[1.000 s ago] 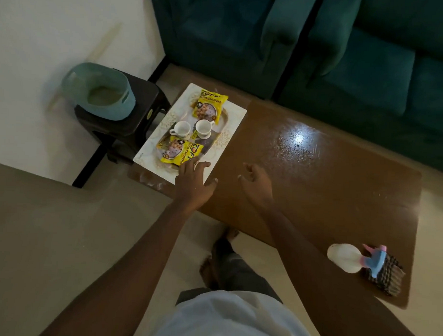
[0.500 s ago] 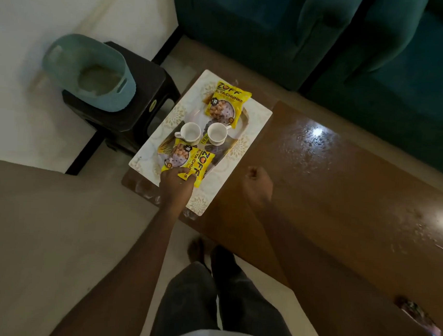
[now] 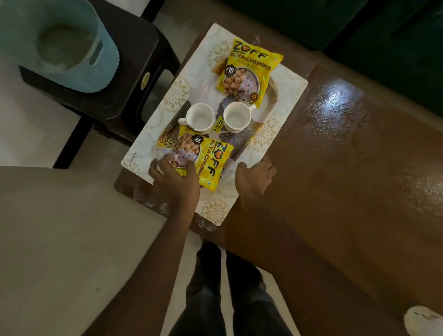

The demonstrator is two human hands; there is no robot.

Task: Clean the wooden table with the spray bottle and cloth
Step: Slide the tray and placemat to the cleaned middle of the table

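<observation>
The glossy wooden table point(image 3: 353, 172) runs to the right, its top wet and streaked. At its left end a white patterned mat point(image 3: 289, 92) carries an oval tray point(image 3: 271, 100) with two white cups point(image 3: 199, 116) and two yellow snack packets point(image 3: 246, 75). My left hand point(image 3: 174, 183) is curled over the tray's near rim and the corner of the near packet point(image 3: 212, 162). My right hand point(image 3: 252, 180) grips the tray's near right edge. Only the white body of the spray bottle point(image 3: 427, 329) shows at the bottom right corner. The cloth is out of view.
A dark plastic stool point(image 3: 133, 71) with a teal basket point(image 3: 69, 49) on it stands just left of the table. A dark green sofa point(image 3: 395, 35) runs along the far side. My legs point(image 3: 226, 293) stand against the table's near edge.
The view has closed in on the tray. My left hand went from the mat's edge onto the near packet and rim. My right hand moved left from the bare table onto the tray's edge.
</observation>
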